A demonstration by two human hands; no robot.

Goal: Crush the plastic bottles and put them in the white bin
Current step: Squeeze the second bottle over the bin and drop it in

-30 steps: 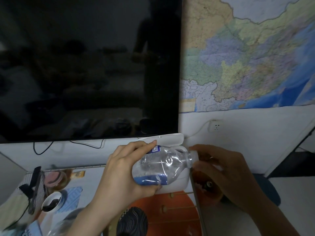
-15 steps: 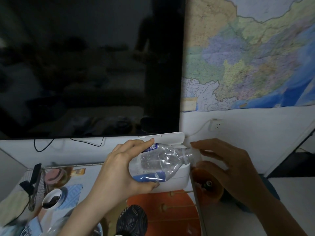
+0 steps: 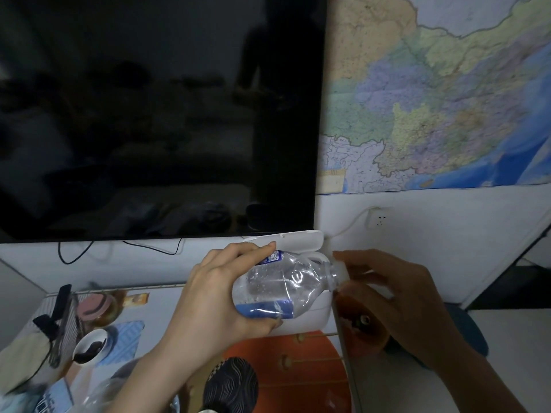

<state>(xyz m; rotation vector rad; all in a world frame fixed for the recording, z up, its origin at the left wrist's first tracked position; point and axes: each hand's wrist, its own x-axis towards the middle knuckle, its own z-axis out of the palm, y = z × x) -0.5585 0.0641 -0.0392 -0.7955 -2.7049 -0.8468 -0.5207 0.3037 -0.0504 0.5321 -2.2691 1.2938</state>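
Note:
A clear plastic bottle [image 3: 286,286] with a blue label lies sideways in the air, its neck pointing right. My left hand [image 3: 214,296] is wrapped around its base and body. My right hand [image 3: 387,290] has its fingers closed on the white cap at the neck. Just behind and under the bottle stands the white bin [image 3: 301,321], its flip lid [image 3: 298,241] raised against the wall. Most of the bin's opening is hidden by the bottle.
A large dark TV screen [image 3: 155,114] fills the upper left and a wall map [image 3: 432,93] the upper right. On the table at left are a white bowl [image 3: 89,347], a pink-lidded jar [image 3: 97,307] and another plastic bottle [image 3: 101,396]. An orange stool [image 3: 298,374] stands below.
The bottle and both hands have risen slightly toward the bin lid. My right hand's fingers have shifted around the cap; my left hand's hold on the bottle is unchanged.

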